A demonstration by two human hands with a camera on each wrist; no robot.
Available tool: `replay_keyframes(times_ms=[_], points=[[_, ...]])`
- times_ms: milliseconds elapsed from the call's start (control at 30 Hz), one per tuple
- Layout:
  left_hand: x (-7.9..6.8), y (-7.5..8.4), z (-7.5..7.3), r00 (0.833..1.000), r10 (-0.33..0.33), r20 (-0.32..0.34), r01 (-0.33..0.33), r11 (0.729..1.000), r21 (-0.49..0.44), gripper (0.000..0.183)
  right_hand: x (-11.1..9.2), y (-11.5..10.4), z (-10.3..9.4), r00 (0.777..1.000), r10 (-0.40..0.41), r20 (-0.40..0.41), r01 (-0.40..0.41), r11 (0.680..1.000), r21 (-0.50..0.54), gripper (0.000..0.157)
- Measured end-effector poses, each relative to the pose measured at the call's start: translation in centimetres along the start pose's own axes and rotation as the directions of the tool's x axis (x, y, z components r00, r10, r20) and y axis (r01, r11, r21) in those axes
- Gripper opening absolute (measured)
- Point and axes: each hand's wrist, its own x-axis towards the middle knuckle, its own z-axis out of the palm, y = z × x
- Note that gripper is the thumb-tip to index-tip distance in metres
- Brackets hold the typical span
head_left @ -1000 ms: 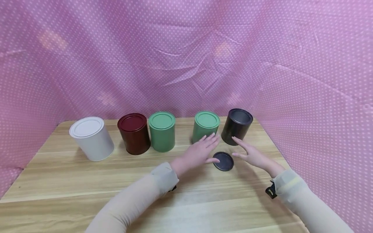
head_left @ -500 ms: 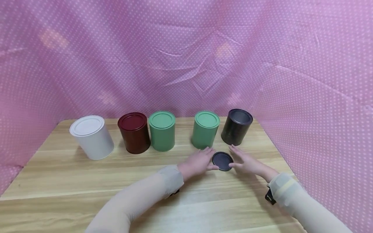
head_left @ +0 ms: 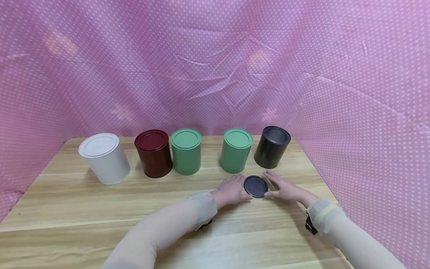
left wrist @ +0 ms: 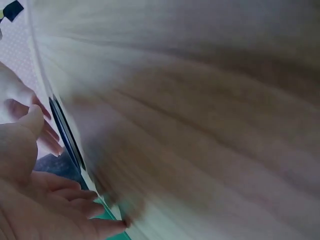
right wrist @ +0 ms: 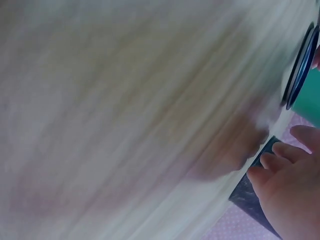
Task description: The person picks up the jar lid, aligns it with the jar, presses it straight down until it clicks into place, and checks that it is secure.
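A round black lid [head_left: 256, 186] lies flat on the wooden table between the two hands. On its left, the left hand [head_left: 231, 191] reaches in with fingers extended and the thumb near the lid's front edge. From the other side comes the right hand [head_left: 284, 187], fingers spread, thumb tip right at the lid's edge. Seen low from the left wrist, the lid [left wrist: 67, 132] stays down at table level, apart from the left palm. Behind the right hand stands a black can [head_left: 271, 149] with an uncovered top.
A green can [head_left: 235, 153] with its lid on stands left of the black one. Farther left are another green can [head_left: 186, 155], a dark red can [head_left: 154, 157] and a white can [head_left: 107, 160], all lidded. A pink dotted cloth [head_left: 215, 67] hangs behind the table.
Both hands have come down and toward the front of the table, from above the lid to either side of it. The cans stand where they were.
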Motion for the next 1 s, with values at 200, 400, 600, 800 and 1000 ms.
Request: replay_keyframes(times_ms=[200, 400, 600, 800, 1000], points=[[0.1, 0.7, 0.2, 0.998, -0.059, -0.002, 0.059, 0.998, 0.013, 0.083, 0.2, 0.3, 0.1, 0.999, -0.025, 0.029, 0.025, 1.0, -0.003, 0.087], [0.2, 1.1, 0.2, 0.997, -0.075, -0.017, 0.077, 0.991, 0.114, 0.082, 0.6, 0.0, 0.2, 0.999, -0.03, 0.042, 0.029, 0.999, 0.016, 0.082], [0.5, 1.5, 0.2, 0.999, -0.037, -0.038, 0.044, 0.98, 0.192, 0.077, 0.6, -0.1, 0.3, 1.0, -0.015, 0.026, 0.015, 1.0, -0.009, 0.08], [0.9, 1.9, 0.3, 0.999, -0.023, -0.05, 0.032, 0.98, 0.196, 0.07, 0.7, -0.3, 0.4, 1.0, -0.027, 0.002, 0.027, 0.999, -0.022, 0.078], [1.2, 2.1, 0.4, 0.998, -0.045, -0.038, 0.051, 0.986, 0.161, 0.069, 0.7, -0.1, 0.5, 0.999, -0.04, -0.004, 0.04, 0.999, -0.036, 0.077]])
